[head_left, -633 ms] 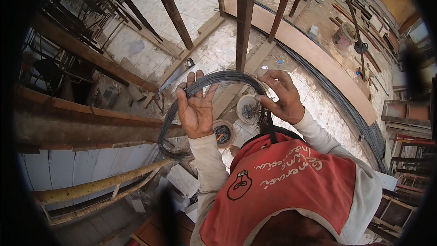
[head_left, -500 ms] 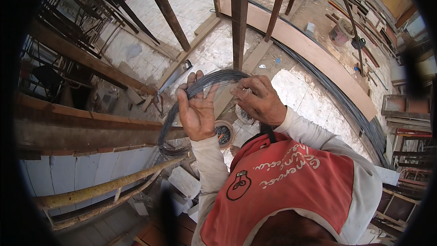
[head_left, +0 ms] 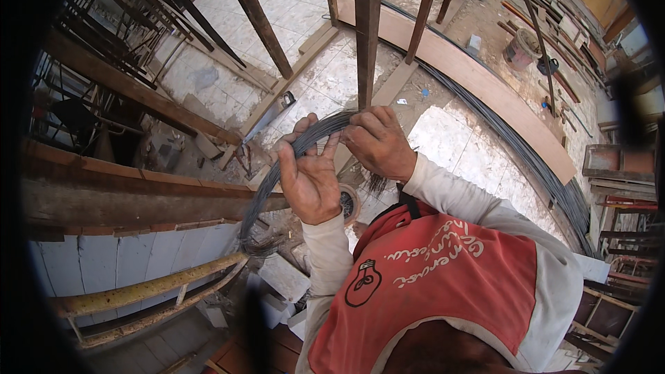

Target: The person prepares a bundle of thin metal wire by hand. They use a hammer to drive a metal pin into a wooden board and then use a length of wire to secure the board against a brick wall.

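A bent bundle of thin dark wire [head_left: 258,197] arches between my two hands, its loose lower end hanging to the left. My left hand [head_left: 312,190] is palm up, with the bundle lying across its fingers and the thumb on the near side. At the top of the arch my right hand [head_left: 382,145] is closed round the wire, knuckles up. Strand ends stick out below that hand, and its fingertips are partly hidden. Below the hands, on the floor, sits a round container [head_left: 356,202] with dark small pieces in it, partly covered by my left wrist.
Wooden posts [head_left: 367,34] stand just ahead of my hands. A hand saw [head_left: 267,119] leans by a floor timber. Long dark rods [head_left: 509,149] lie beside a plywood strip [head_left: 499,107] at right. A yellow ladder-like frame [head_left: 159,284] and white blocks [head_left: 284,277] are at lower left.
My right hand has shifted slightly left and turned, its fingers now closing round the wire. The bundle looks more tightly gathered at the top, and its hanging end has swung slightly.
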Demonstrator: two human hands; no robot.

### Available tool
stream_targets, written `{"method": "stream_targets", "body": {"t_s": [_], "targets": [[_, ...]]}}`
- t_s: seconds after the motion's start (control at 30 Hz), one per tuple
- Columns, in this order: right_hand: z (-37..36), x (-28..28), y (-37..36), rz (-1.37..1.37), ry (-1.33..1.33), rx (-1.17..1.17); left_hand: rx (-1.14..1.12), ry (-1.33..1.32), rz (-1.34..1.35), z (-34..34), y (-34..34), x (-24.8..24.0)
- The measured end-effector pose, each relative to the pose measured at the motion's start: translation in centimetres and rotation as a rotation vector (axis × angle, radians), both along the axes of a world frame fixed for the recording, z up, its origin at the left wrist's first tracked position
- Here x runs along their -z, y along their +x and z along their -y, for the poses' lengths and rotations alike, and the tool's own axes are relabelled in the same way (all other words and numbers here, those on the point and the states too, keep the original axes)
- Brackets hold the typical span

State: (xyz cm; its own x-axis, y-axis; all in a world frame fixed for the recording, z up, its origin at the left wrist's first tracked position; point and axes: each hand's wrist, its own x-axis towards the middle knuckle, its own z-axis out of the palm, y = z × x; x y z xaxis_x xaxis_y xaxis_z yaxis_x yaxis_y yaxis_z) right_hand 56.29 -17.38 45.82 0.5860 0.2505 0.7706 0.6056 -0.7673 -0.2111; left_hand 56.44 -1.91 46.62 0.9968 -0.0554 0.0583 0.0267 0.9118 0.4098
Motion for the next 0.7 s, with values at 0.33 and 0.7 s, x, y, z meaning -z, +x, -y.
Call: {"method": "stream_targets", "body": {"t_s": [0.33, 0.7], "targets": [[-0.7, 0.4, -2.7, -0.234, 0.028, -0.135, -0.332, -0.023, -0.051, 0.9, 2.9, 0.2], [4.8, 6.6, -4.0, -1.211, 0.958, -0.623, -0.549, -0.117, -0.057, -2.5, 8.1, -0.8]]}}
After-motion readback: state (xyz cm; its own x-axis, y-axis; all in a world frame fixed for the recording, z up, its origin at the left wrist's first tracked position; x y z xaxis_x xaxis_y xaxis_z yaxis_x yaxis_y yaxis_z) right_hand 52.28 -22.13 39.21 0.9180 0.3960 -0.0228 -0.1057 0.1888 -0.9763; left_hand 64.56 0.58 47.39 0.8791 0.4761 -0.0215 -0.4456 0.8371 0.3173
